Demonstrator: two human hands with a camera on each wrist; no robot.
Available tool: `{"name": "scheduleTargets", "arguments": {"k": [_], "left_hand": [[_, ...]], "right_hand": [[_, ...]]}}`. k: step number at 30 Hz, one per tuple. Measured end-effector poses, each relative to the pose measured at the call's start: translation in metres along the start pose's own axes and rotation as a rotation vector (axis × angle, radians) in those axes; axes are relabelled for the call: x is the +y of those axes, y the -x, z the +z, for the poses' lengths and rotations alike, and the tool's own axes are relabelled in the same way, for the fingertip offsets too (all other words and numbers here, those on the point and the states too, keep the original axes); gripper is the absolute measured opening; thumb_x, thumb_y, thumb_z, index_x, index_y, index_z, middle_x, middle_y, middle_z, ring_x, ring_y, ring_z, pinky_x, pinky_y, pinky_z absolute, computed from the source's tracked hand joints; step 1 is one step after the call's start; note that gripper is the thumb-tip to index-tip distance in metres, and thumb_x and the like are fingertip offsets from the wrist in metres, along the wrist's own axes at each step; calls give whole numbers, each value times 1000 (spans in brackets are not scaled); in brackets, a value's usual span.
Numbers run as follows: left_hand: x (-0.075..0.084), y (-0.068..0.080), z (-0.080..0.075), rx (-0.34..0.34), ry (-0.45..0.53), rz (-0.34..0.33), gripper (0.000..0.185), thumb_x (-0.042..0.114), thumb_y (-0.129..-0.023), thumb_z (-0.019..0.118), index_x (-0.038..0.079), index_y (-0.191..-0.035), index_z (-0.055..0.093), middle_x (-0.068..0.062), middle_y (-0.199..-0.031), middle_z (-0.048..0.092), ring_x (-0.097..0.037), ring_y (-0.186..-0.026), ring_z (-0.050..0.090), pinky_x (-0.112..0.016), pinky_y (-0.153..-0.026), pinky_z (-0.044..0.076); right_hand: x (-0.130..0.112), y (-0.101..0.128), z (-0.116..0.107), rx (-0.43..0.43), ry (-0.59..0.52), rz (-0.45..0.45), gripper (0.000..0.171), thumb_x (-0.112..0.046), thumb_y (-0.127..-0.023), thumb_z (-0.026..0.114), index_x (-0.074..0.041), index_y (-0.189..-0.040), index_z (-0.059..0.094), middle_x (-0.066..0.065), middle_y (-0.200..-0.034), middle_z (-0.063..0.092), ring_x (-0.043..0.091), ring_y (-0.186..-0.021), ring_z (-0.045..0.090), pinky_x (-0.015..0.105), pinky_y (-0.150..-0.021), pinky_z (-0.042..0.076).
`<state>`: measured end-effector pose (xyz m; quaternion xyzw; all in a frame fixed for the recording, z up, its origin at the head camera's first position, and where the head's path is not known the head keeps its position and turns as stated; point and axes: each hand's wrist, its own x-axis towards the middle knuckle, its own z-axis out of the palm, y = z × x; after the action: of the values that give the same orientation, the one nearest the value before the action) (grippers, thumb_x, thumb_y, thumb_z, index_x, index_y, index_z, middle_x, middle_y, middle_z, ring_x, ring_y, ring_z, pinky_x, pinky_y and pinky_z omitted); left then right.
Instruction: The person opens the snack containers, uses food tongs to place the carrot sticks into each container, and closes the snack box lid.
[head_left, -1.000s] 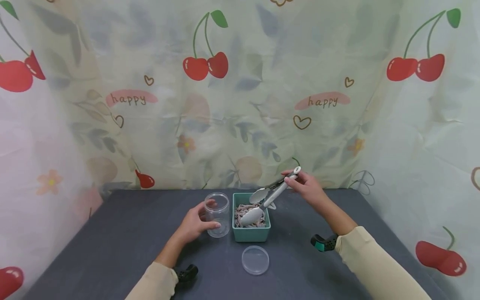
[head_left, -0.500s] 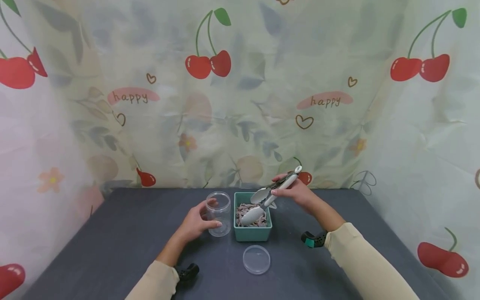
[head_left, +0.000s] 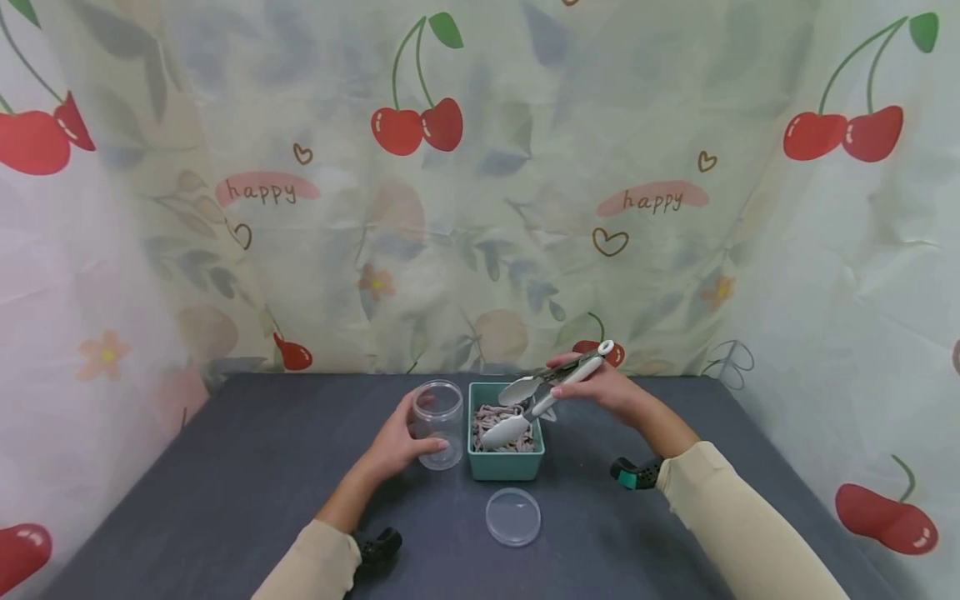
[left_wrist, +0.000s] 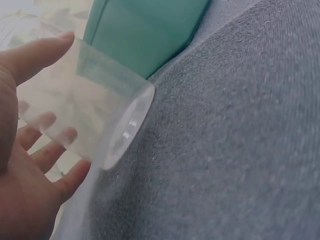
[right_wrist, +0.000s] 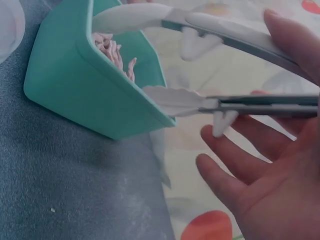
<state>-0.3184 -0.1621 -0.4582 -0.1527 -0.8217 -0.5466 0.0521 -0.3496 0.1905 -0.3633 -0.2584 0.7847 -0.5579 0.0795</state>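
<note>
In the right-wrist view, the right hand pinches spread tongs; the left hand cups the jar.

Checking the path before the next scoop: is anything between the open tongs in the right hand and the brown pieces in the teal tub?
Nothing visible does. The grey-and-white tongs, held by the right hand, hang open over the square teal tub, whose brown pieces lie uncovered. The round clear lid lies on the table nearer the person.

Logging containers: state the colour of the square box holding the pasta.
Teal green box; the right wrist view shows it best.
</note>
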Motion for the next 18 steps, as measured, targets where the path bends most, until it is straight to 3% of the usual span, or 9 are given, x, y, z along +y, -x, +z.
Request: {"name": "scheduleTargets", "arguments": {"k": [6, 12, 18], "left_hand": [[1, -1, 5, -2, 40, 1, 96, 11, -76, 84, 10, -150, 25, -16, -146, 42, -34, -127, 45, -52, -98, 39], [3, -4, 6, 41, 52, 26, 88, 15, -74, 87, 12, -146, 36, -15, -139, 51, -32, -124, 50, -52, -99, 38], [3, -6, 4, 53, 14, 5, 83, 15, -73, 87, 12, -142, 41, -9, -133, 57, -28, -121, 52, -49, -99, 40]], "right_hand": [[7, 1, -2, -37, 1, 8, 50, -11, -86, 74, 2, -131, 55, 27, -121, 56, 23, -92, 58, 39, -86, 44], [8, 1, 3, -1, -24, 1, 47, -12, -87, 73, 4, -127, 55, 18, -107, 62, 21, -89, 58, 38, -85, 44], [7, 1, 8, 18, -14, -3, 44, -11, -87, 73, 3, -126, 55, 20, -106, 63, 21, -86, 59, 37, -82, 46]]}}
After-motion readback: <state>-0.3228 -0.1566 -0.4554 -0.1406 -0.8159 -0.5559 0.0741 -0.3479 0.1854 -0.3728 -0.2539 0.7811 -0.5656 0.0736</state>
